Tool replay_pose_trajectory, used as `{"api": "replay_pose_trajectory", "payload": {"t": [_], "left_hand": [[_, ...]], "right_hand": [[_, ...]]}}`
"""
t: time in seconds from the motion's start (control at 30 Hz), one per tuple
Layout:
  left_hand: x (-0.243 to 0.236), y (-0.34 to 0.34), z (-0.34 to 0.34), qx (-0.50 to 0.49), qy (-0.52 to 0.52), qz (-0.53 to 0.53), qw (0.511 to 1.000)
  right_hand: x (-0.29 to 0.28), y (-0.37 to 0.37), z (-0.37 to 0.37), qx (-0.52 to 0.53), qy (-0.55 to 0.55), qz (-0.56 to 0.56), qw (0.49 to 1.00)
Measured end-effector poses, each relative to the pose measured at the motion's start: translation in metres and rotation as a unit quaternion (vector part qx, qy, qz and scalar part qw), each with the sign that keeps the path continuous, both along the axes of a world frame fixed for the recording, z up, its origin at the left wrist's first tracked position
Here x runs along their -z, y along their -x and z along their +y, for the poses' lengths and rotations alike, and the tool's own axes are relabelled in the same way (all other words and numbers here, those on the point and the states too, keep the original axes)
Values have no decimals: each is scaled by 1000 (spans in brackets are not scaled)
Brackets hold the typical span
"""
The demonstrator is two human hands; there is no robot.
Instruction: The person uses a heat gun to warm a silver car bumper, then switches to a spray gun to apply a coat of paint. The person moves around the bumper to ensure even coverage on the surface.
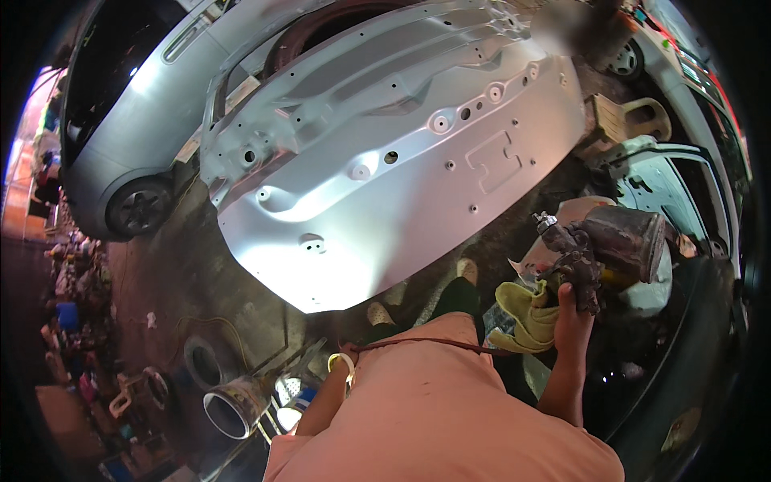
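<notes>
My right hand [569, 309] is closed round the grip of a paint spray gun [577, 261], held up to the right of my body. A dark, stained cup [625, 241] is fixed to the gun and leans to the right. At my waist my left hand [348, 350] is closed on a reddish-brown hose [434, 341] that runs across my front toward the right hand. Its far end is hidden. In front of me lies a large silver car body panel [426, 201] with holes and pressed ridges, apart from both hands.
A yellow-green, cloth-like thing [526, 317] is beside my right hand. Silver car [128, 120] stands far left; a car door [671, 185] and beige plastic stool [618, 120] are at right. Lower left are a bucket [233, 410], a tyre [210, 361] and clutter.
</notes>
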State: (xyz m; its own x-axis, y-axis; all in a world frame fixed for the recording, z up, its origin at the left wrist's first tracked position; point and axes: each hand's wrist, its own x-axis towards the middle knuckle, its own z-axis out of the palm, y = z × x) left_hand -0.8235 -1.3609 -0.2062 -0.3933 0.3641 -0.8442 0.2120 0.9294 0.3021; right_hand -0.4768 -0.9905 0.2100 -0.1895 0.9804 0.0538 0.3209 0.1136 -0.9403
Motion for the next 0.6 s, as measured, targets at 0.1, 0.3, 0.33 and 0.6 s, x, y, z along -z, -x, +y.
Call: {"api": "replay_pose_trajectory", "payload": {"t": [0.1,0.3,0.33,0.6], "left_hand": [[11,-21,13,-100,-4,-25,995],[41,-110,78,-103,80,75,989],[29,-122,99,-82,86,60,991],[4,-173,141,-83,148,57,984]], "right_hand": [[3,0,50,-7,42,70,997],[31,-55,166,-58,95,70,991],[38,-68,179,-52,84,56,993],[41,-124,262,-16,113,67,991]]}}
